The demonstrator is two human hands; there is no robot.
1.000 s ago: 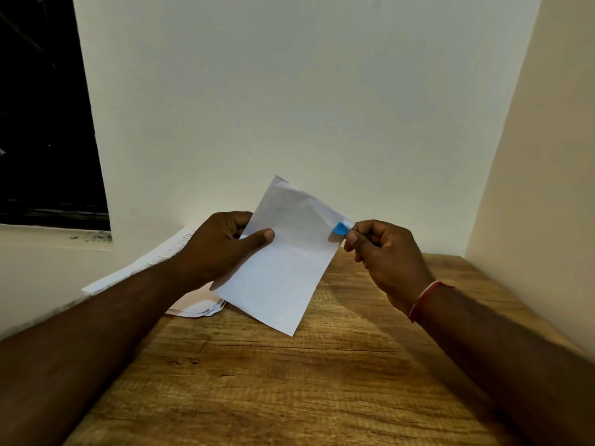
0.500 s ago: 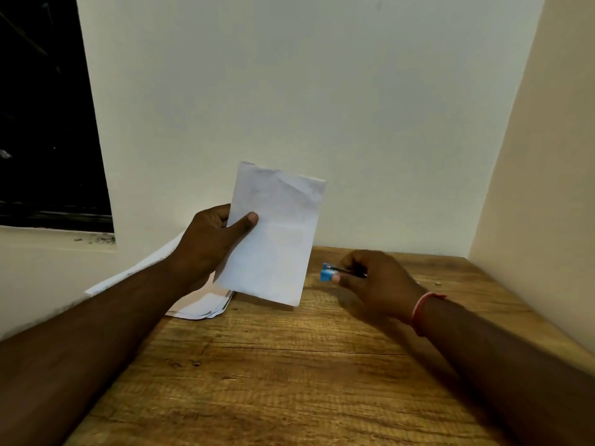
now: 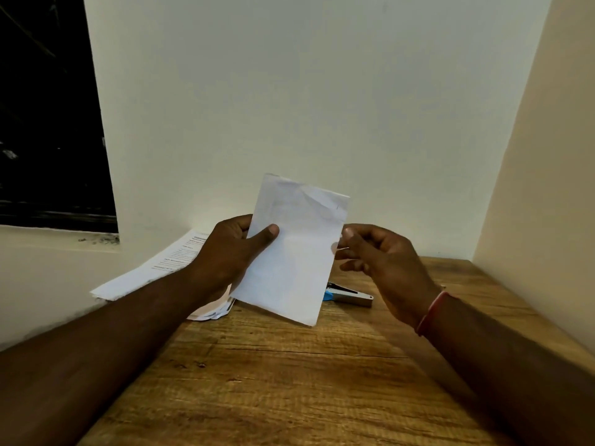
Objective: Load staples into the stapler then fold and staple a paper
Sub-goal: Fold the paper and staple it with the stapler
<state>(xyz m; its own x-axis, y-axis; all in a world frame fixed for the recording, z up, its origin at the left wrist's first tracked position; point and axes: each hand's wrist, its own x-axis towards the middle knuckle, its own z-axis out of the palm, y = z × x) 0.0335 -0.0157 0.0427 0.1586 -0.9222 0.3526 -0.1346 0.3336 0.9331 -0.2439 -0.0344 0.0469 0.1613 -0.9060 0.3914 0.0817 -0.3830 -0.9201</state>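
Observation:
My left hand (image 3: 230, 252) holds a folded white paper (image 3: 296, 252) upright above the wooden table, thumb across its left edge. A small staple shows near the paper's upper right corner, by a crease. My right hand (image 3: 380, 262) hovers at the paper's right edge, fingertips touching or nearly touching it, with nothing gripped. The small stapler (image 3: 349, 295), metal with a blue tip, lies flat on the table behind the paper's lower right corner. Its left end is hidden by the paper.
A stack of printed sheets (image 3: 151, 272) lies at the table's back left, partly under my left forearm. The wooden table (image 3: 289, 381) is boxed in by a white wall behind and a cream wall on the right. A dark window is at far left.
My right hand stapled the paper's corner, set the stapler down on the table, let go of it and rose back to the paper's right edge. The left hand turned the paper upright.

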